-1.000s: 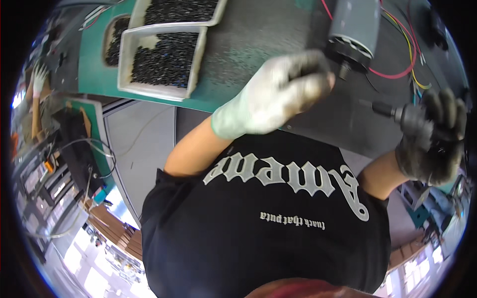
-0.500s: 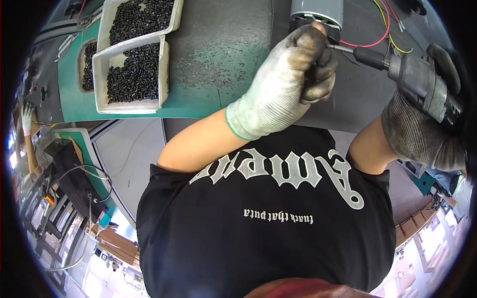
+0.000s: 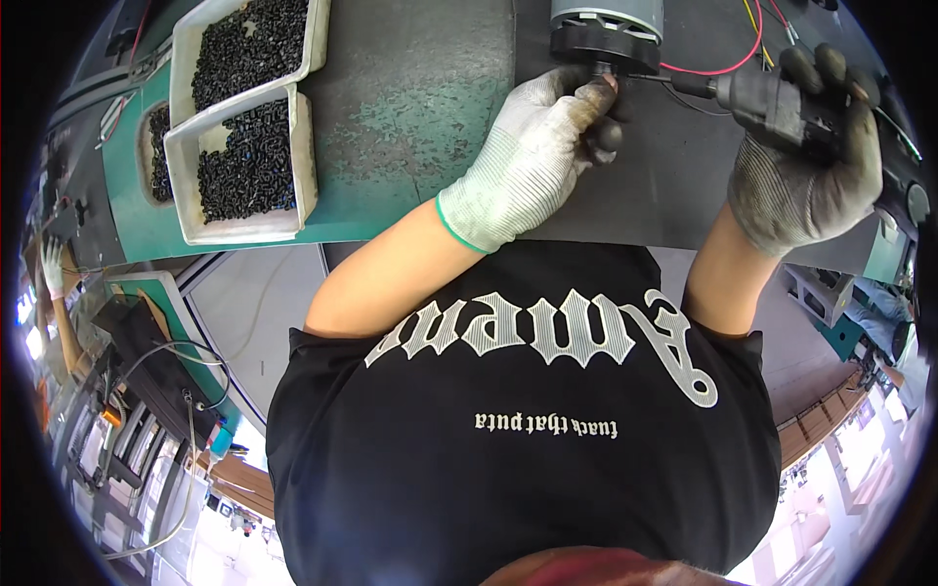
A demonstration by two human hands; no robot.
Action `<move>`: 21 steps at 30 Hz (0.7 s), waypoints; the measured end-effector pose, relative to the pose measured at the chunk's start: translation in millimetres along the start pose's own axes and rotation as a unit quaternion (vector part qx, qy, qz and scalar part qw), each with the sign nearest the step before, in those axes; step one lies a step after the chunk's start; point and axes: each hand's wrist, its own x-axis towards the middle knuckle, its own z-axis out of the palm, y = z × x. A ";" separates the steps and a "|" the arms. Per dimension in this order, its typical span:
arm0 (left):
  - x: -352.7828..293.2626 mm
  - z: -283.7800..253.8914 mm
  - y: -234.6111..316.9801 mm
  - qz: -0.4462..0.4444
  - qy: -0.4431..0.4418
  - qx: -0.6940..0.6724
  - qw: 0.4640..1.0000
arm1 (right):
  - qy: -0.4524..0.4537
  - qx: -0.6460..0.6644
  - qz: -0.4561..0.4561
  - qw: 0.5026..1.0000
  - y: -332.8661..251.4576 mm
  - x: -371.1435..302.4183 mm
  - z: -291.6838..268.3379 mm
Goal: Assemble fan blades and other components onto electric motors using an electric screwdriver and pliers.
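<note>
My left hand [image 3: 542, 146], in a white glove with darkened fingertips, is pinched closed at the front of a grey cylindrical motor [image 3: 606, 14] with a black end ring. Its fingers meet at the motor's shaft end, and whatever small part sits between them is hidden. My right hand [image 3: 806, 186], in a grimy grey glove, is wrapped around a dark power screwdriver [image 3: 767, 103]. The tool lies nearly level. Its thin bit [image 3: 645, 78] points left and reaches close to the left fingertips; whether it touches anything I cannot tell.
Two white bins [image 3: 305, 176] of small black parts stand at the left on the green, worn bench [image 3: 415, 146]. Red and yellow wires [image 3: 747, 49] run behind the screwdriver. Far left, another person's gloved hand [image 3: 53, 266] shows beside a separate workstation.
The view has shifted a little. Both hands sit slightly farther left, the screwdriver appears higher, and several right fingers have lifted over it. More of the motor's black end ring is visible.
</note>
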 end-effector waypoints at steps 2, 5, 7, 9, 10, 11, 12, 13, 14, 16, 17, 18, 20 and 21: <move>2.9 -6.1 -0.1 -0.051 -0.027 -0.064 0.996 | 0.003 0.011 -0.005 1.000 -1.7 -1.8 -2.2; 3.4 -7.7 0.1 -0.080 -0.044 -0.098 0.991 | 0.008 0.029 -0.006 1.000 3.3 -2.8 -1.4; 2.5 -6.4 1.9 -0.088 -0.051 -0.101 0.990 | 0.013 0.042 -0.005 0.999 4.7 -1.3 -3.1; 2.4 -7.1 3.1 -0.083 -0.051 -0.086 0.992 | 0.011 -0.005 -0.030 0.999 11.5 -1.1 -1.6; 2.5 -7.8 3.6 -0.080 -0.052 -0.069 0.993 | 0.009 -0.052 -0.057 0.997 15.4 -0.6 -0.2; 2.8 -8.4 4.0 -0.077 -0.053 -0.052 0.994 | 0.007 -0.099 -0.085 0.991 19.3 0.0 1.0; 2.3 -8.6 4.3 -0.076 -0.050 -0.056 0.994 | 0.005 -0.146 -0.110 0.983 22.9 0.0 2.6; 2.7 -8.8 5.0 -0.073 -0.059 -0.037 0.995 | 0.003 -0.193 -0.135 0.972 26.4 0.0 4.2; 3.4 -9.2 5.7 -0.070 -0.068 -0.019 0.995 | 0.000 -0.239 -0.160 0.958 29.8 0.1 5.7; 4.1 -10.0 6.5 -0.067 -0.075 -0.003 0.995 | -0.002 -0.286 -0.181 0.941 35.8 1.5 9.1; 4.8 -10.3 7.0 -0.067 -0.083 -0.001 0.994 | 0.054 -0.330 -0.203 0.920 38.1 4.7 11.4; 5.3 -10.3 7.4 -0.065 -0.091 0.001 0.994 | 0.109 -0.372 -0.225 0.894 39.9 8.0 13.2; 4.9 -9.7 6.7 -0.062 -0.098 0.004 0.993 | 0.161 -0.411 -0.246 0.863 35.9 11.0 7.6; 4.2 -9.1 5.7 -0.061 -0.093 0.010 0.994 | 0.099 -0.373 -0.197 0.901 24.6 10.5 -4.2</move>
